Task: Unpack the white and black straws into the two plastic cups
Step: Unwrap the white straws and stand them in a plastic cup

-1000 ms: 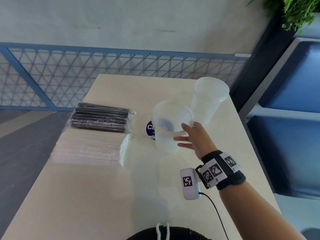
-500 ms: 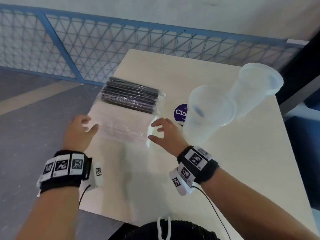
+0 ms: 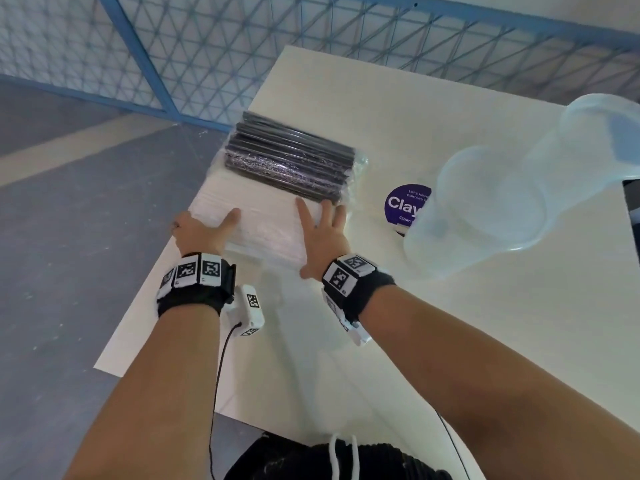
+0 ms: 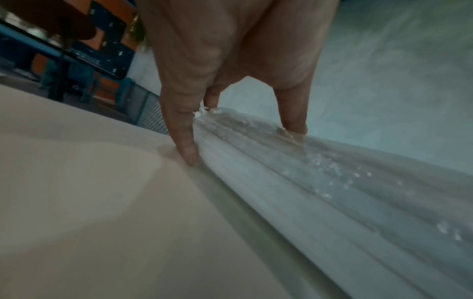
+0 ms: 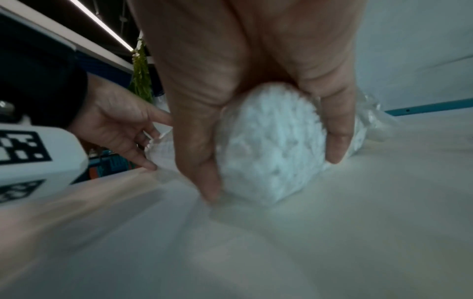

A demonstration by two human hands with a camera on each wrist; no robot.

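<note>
A clear-wrapped pack of white straws [image 3: 263, 230] lies on the table, with a pack of black straws [image 3: 291, 161] just behind it. My left hand [image 3: 211, 223] holds the white pack's left end, thumb on the near side and fingers over the far side [image 4: 243, 141]. My right hand [image 3: 318, 230] grips the pack's right end. In the right wrist view, thumb and fingers [image 5: 274, 174] curl round the bundle's round white end [image 5: 268, 125]. Two clear plastic cups, one near [image 3: 485, 216] and one far [image 3: 602, 140], stand to the right, with no hand on them.
A round purple sticker [image 3: 405, 206] lies on the cream table [image 3: 450, 341] beside the near cup. The table's left edge drops to a grey floor [image 3: 69, 237]. A blue mesh fence [image 3: 277, 46] runs behind the table.
My right hand left the near cup and moved left. My left hand came into view. Both hands reached the white straw pack and took hold of its ends.
</note>
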